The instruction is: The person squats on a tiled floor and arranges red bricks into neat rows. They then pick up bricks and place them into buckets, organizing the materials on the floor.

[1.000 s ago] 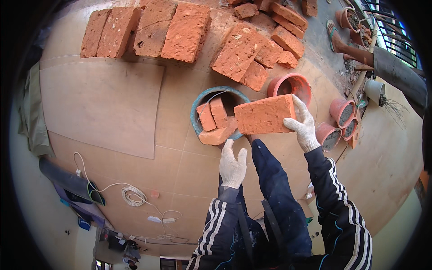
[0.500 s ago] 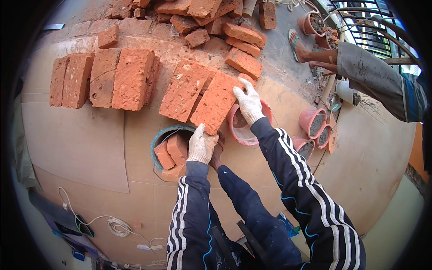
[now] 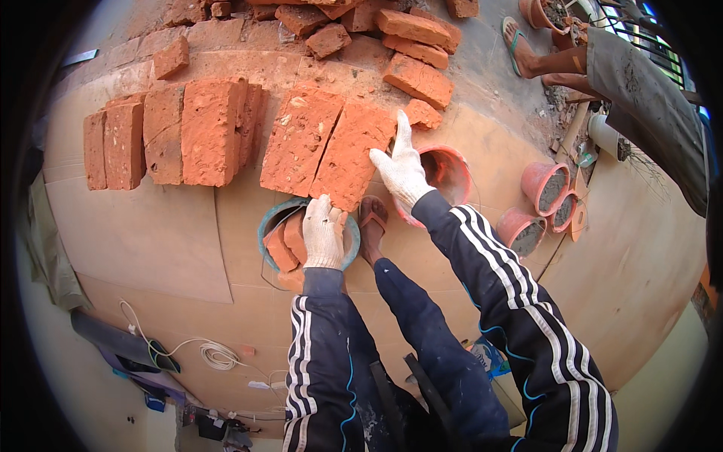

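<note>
My right hand (image 3: 399, 172), in a white glove, lies flat with its fingers stretched out against the right edge of a large red brick (image 3: 352, 154). That brick lies flat on the ground, tight beside another flat brick (image 3: 301, 139). My left hand (image 3: 324, 232), also gloved, is curled over a broken brick piece (image 3: 295, 235) that stands in a blue-rimmed bucket (image 3: 265, 230) with other pieces. My dark sleeves with white stripes come up from the lower edge.
A row of bricks (image 3: 188, 132) stands on edge at the left. Loose bricks (image 3: 416, 77) are heaped at the back. Orange pots (image 3: 450, 175) (image 3: 546, 184) (image 3: 523, 230) sit to the right. Another person's sandalled foot (image 3: 527, 54) is at the upper right. White cable (image 3: 215, 354) lies at the lower left.
My right hand carried the large brick up and forward from over the bucket and set it flat beside the other brick. My left hand dropped onto the pieces in the bucket.
</note>
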